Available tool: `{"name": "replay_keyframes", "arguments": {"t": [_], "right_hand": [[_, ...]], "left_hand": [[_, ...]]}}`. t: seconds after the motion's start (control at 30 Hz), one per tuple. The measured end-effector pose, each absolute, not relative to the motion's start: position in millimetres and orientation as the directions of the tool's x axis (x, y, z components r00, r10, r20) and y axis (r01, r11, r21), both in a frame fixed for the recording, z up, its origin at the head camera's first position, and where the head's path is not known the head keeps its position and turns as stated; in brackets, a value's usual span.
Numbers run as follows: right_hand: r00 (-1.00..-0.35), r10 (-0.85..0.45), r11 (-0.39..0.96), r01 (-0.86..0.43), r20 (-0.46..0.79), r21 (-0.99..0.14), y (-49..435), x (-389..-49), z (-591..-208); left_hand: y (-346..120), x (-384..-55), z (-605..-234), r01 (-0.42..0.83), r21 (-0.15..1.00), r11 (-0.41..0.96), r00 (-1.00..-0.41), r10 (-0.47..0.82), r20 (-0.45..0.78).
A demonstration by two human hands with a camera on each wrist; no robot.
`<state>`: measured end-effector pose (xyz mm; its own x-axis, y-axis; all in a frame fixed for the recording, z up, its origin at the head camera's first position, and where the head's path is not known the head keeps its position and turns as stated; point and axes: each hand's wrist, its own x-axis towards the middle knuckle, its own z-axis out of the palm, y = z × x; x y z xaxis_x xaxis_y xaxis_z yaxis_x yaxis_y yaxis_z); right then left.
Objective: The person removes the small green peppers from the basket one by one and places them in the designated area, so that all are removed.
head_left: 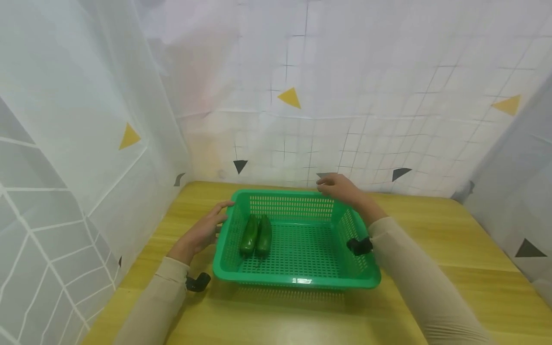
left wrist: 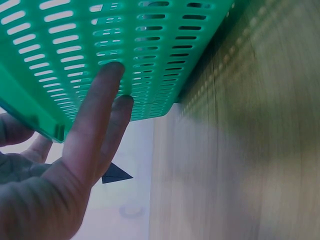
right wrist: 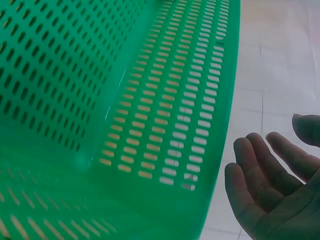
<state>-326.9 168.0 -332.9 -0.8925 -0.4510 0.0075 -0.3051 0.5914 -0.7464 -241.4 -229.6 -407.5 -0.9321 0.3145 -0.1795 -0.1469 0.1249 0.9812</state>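
Observation:
A green plastic basket with slotted walls stands on the wooden table. Two long, glossy green peppers lie side by side in its left part. My left hand is at the basket's left side, with one finger up at the rim. In the left wrist view, two extended fingers overlap the slotted outer wall below the rim. My right hand hovers by the back right corner. The right wrist view has this hand beside the rim, fingers loosely bent and nothing held.
The yellowish wooden table extends on both sides and in front of the basket. White patterned sheeting rises behind the table and along both sides. Small black devices sit at both wrists.

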Motion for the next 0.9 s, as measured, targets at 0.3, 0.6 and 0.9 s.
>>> {"name": "replay_keyframes", "arguments": {"t": [0.3, 0.6, 0.9], "right_hand": [[-0.873, -0.488, 0.609, -0.328, -0.015, -0.722, 146.9, -326.4, -340.5], [-0.849, -0.528, 0.596, -0.354, -0.02, -0.72, 133.5, -323.4, -349.7], [-0.839, -0.543, 0.61, -0.363, -0.039, -0.705, 117.6, -320.5, -354.8]], "left_hand": [[-228.3, -242.1, -409.1, -0.157, 0.981, 0.111, -0.933, 0.309, -0.184], [-224.6, -240.2, -405.0, -0.153, 0.983, 0.102, -0.933, 0.314, -0.178], [-224.7, -239.9, -404.9, -0.155, 0.983, 0.098, -0.932, 0.317, -0.178]]}}
